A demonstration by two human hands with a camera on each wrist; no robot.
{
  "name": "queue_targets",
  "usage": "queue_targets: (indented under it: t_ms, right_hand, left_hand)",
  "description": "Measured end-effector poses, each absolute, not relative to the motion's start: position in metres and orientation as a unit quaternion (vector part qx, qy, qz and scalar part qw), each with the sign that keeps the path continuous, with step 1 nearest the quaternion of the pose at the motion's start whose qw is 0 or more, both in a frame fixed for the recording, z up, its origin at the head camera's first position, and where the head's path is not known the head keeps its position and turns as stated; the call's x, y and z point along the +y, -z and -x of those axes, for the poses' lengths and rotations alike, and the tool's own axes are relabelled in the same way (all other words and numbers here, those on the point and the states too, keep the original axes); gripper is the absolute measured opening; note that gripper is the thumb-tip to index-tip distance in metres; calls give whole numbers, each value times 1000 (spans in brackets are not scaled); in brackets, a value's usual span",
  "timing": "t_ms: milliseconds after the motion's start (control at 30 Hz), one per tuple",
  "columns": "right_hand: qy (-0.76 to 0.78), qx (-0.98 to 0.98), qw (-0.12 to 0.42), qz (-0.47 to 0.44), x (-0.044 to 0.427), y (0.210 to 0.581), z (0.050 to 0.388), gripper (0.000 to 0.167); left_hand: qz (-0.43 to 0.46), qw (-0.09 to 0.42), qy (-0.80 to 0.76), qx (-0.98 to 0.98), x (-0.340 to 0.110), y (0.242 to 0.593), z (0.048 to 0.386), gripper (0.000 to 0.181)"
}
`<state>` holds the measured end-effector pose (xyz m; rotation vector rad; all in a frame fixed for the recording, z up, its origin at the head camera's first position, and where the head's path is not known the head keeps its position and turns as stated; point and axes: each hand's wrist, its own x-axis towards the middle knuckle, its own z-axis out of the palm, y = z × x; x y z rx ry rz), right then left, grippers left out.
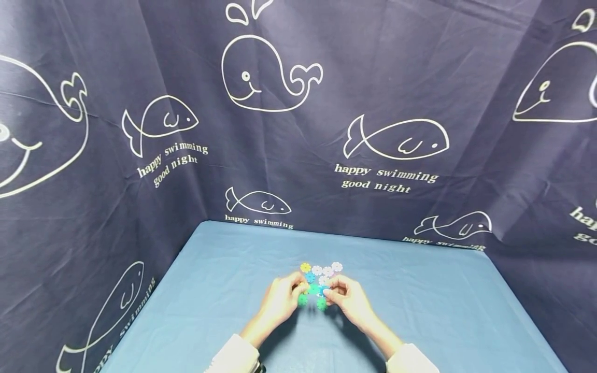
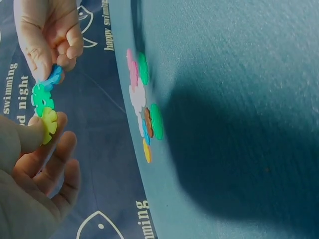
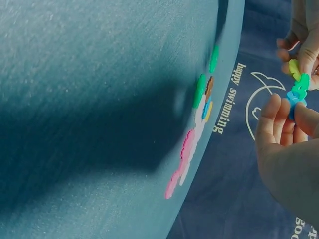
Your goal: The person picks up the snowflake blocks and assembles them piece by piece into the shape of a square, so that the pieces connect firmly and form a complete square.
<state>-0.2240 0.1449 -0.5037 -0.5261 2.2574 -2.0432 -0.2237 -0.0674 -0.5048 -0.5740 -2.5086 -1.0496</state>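
Both hands hold a short chain of notched, flower-shaped snowflake discs above the table. My left hand (image 1: 280, 299) pinches the yellow disc (image 2: 49, 125) at one end between thumb and fingers. At the other end, the right hand (image 1: 352, 301) grips the blue disc (image 3: 294, 99). Between them sits a green disc (image 2: 42, 99), joined edge to edge with both. The fingertips cover part of the yellow and blue discs.
Several loose discs lie on the blue tablecloth (image 1: 224, 295) below and beyond the hands, among them green (image 2: 156, 121), pink (image 3: 187, 145), white (image 2: 137, 98) and brown (image 3: 209, 86) ones. A dark blue patterned curtain (image 1: 308, 166) stands around the table's back and sides.
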Motion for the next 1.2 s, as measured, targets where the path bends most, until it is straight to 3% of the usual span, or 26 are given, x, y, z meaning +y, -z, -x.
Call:
queue_targets:
  t_ms: [367,833,1200]
  right_hand:
    - [617,774,8,141,141,501,221,8]
    - [611,780,-18,136,137,505,220,8]
    - [608,777,-2,164,136,505,220,8]
  left_hand:
    - [217,206,404,-864,-65,509,224,17]
    - [191,207,441,-852,-65,511,218,15]
    - [187,202,459,-845,-66,514,216,19]
